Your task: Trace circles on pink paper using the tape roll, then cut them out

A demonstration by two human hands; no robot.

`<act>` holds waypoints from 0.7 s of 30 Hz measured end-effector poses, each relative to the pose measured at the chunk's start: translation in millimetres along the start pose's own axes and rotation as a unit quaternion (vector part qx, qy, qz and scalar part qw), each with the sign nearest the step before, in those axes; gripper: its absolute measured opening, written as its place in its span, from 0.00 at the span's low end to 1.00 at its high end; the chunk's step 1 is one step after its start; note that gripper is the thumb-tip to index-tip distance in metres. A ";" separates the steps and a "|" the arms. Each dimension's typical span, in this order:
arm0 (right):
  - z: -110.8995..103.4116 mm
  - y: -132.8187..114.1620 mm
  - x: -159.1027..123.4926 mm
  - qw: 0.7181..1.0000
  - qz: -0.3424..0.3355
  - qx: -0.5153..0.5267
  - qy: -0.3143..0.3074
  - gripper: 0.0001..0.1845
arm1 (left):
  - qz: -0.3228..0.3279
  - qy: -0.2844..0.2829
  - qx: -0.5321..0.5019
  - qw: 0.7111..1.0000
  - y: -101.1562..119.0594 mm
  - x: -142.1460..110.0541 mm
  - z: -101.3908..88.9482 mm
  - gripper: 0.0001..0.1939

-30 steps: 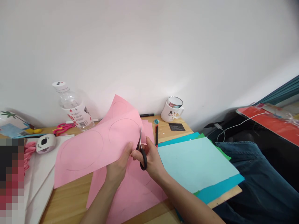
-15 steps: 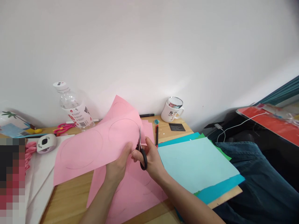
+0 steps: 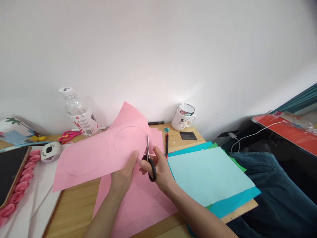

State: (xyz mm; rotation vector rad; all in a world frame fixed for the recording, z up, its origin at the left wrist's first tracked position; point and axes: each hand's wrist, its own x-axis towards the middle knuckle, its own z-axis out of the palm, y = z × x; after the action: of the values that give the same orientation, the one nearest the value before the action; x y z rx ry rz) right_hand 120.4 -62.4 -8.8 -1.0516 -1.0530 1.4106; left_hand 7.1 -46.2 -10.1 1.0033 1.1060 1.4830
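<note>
A sheet of pink paper [image 3: 99,155] with circles drawn on it is lifted above the desk, its back corner pointing up. My left hand [image 3: 123,177] pinches its near edge, thumb on top and the fingers hidden beneath. In my right hand [image 3: 159,168] is a pair of black-handled scissors [image 3: 151,170]. Their blades point away from me at the sheet's right part, beside a drawn circle, where the paper is cut in from the near edge. More pink sheets with pencilled curves [image 3: 138,211] lie on the desk below both hands.
Light blue paper [image 3: 210,175] tops a coloured stack on the right. A white mug [image 3: 182,118], a dark card [image 3: 188,136] and a red-black pen [image 3: 166,145] stand or lie behind. Leftward are a plastic bottle [image 3: 83,115], pink scissors [image 3: 70,135] and a phone [image 3: 13,172].
The left end of the lifted pink sheet has shifted slightly left and up. The scissors' blades look closer together. My hands have barely moved, and the view has shifted a little.
</note>
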 end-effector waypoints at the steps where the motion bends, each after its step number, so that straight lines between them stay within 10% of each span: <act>1: 0.2 -0.3 -0.2 1.000 0.001 -0.003 0.002 0.22 | -0.008 -0.015 -0.008 1.000 1.2 -0.1 0.2 0.12; 21: 0.7 5.3 -1.4 0.999 0.019 -0.035 -0.001 0.22 | -0.069 -0.087 -0.111 0.988 13.8 -1.0 3.9 0.12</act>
State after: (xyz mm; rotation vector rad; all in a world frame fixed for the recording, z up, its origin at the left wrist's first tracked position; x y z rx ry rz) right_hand 118.7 -64.3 -13.7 -1.1247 -1.0959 1.4139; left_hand 7.8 -47.9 4.1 0.8656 0.8471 1.3464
